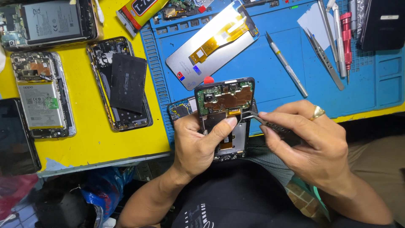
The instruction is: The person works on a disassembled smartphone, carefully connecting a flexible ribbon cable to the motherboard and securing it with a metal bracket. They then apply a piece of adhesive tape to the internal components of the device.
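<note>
My left hand (198, 141) grips an opened phone (225, 105) with its back cover off, so the green circuit board and copper shield show. The thumb lies across the phone's middle. My right hand (310, 141), with a gold ring on one finger, pinches metal tweezers (263, 121). The tweezer tips touch the phone's right side just below the board. The phone is held over my lap at the near edge of the blue mat (274, 67).
A loose display panel (211, 44) with an orange flex cable lies on the blue mat. Tweezers, a scalpel (287, 65) and screwdrivers (345, 40) rest at the right. Three opened phones (120, 84) and a dark phone lie on the yellow table (93, 135). A glue tube (139, 10) is at top.
</note>
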